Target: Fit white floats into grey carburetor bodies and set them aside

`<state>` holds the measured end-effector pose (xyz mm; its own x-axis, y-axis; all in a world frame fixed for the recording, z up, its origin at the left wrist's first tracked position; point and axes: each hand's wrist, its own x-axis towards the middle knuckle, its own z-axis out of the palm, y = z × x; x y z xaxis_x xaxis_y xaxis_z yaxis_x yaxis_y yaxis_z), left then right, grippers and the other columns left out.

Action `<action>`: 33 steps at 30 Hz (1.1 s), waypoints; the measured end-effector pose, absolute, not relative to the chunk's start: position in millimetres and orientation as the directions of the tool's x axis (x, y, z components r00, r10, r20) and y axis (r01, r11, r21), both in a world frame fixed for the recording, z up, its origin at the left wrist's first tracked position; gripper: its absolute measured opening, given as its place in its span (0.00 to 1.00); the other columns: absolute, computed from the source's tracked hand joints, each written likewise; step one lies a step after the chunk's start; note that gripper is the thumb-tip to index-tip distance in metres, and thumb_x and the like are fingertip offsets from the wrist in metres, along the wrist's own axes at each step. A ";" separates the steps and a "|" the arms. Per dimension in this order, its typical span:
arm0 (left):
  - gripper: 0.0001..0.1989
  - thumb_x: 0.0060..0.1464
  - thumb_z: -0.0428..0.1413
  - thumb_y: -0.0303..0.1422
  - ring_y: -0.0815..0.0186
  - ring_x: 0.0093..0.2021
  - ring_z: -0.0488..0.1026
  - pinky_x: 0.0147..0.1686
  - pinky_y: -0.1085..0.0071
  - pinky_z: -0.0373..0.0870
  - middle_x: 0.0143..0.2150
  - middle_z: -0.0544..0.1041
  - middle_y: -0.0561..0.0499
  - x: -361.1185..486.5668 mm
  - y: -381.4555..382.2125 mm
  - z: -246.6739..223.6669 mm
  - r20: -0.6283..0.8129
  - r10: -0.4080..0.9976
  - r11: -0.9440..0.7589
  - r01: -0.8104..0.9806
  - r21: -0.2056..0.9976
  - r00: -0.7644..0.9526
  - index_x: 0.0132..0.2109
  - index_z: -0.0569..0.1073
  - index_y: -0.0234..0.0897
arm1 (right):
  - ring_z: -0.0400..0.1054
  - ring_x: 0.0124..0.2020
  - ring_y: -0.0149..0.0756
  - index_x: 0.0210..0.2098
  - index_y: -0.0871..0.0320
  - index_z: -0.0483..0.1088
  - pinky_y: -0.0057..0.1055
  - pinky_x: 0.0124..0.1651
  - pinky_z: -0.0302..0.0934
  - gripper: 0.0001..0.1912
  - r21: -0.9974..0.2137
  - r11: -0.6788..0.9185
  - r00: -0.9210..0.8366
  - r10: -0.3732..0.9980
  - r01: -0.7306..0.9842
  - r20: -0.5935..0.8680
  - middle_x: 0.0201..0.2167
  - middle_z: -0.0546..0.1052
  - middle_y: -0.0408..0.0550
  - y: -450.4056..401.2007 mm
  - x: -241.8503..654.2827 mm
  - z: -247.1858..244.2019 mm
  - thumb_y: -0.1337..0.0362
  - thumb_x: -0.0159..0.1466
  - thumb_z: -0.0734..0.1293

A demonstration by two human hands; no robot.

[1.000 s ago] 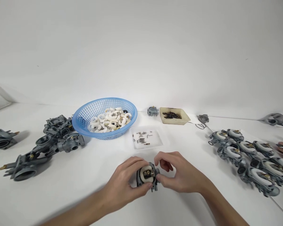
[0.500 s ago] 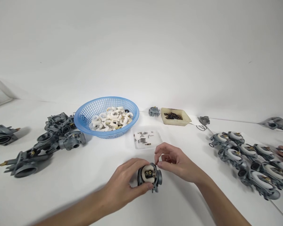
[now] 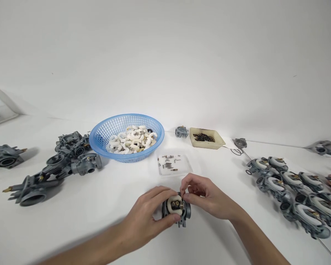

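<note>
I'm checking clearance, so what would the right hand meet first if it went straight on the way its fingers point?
Most likely the metal part that the left hand holds. The right hand already seems at its far right edge, though depth leaves contact unclear.

Grey metal carburetor, white float uppermost

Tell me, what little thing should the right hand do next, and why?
Maybe the right hand should gently ease its fingers inward over the grey metal part: they're bunched at its edge, and the left hand grips the other side.
</note>
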<state>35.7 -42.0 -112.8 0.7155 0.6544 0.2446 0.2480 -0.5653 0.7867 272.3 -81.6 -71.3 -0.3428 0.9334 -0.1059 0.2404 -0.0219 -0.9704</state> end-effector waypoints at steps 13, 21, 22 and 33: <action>0.18 0.60 0.63 0.39 0.58 0.53 0.76 0.55 0.66 0.71 0.53 0.80 0.52 35.9 -37.6 -104.3 0.176 0.653 -0.457 0.198 0.867 0.736 0.56 0.74 0.46 | 0.53 0.27 0.33 0.46 0.41 0.57 0.41 0.32 0.43 0.01 -0.973 -0.020 -0.428 0.896 0.231 -0.120 0.42 0.65 0.45 -89.8 266.9 -58.7 0.56 0.75 0.57; 0.19 0.60 0.63 0.40 0.57 0.55 0.76 0.55 0.65 0.73 0.55 0.80 0.50 34.4 -37.4 -109.4 0.212 0.652 -0.491 0.193 0.849 0.728 0.56 0.75 0.46 | 0.54 0.27 0.32 0.46 0.40 0.58 0.42 0.32 0.44 0.01 -0.974 -0.015 -0.428 0.897 0.224 -0.112 0.42 0.66 0.44 -88.5 268.1 -58.1 0.55 0.75 0.57; 0.19 0.60 0.63 0.40 0.56 0.55 0.76 0.56 0.65 0.73 0.55 0.79 0.50 34.5 -37.4 -109.3 0.211 0.653 -0.491 0.193 0.850 0.728 0.57 0.75 0.45 | 0.55 0.28 0.32 0.46 0.40 0.58 0.42 0.33 0.46 0.01 -0.976 -0.015 -0.426 0.898 0.219 -0.109 0.42 0.66 0.44 -88.1 268.5 -58.1 0.55 0.75 0.57; 0.18 0.60 0.63 0.38 0.57 0.55 0.75 0.57 0.64 0.72 0.56 0.78 0.50 35.0 -37.2 -110.5 0.220 0.642 -0.506 0.191 0.841 0.734 0.57 0.75 0.46 | 0.60 0.29 0.32 0.45 0.40 0.63 0.41 0.32 0.56 0.02 -0.983 -0.016 -0.392 0.916 0.183 -0.087 0.41 0.69 0.46 -83.2 272.1 -63.0 0.55 0.72 0.61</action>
<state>35.0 -37.2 -110.5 0.7344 0.6422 0.2195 0.1911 -0.5060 0.8411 272.1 -83.2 -63.0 -0.3924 0.9156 -0.0874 0.1826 -0.0156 -0.9831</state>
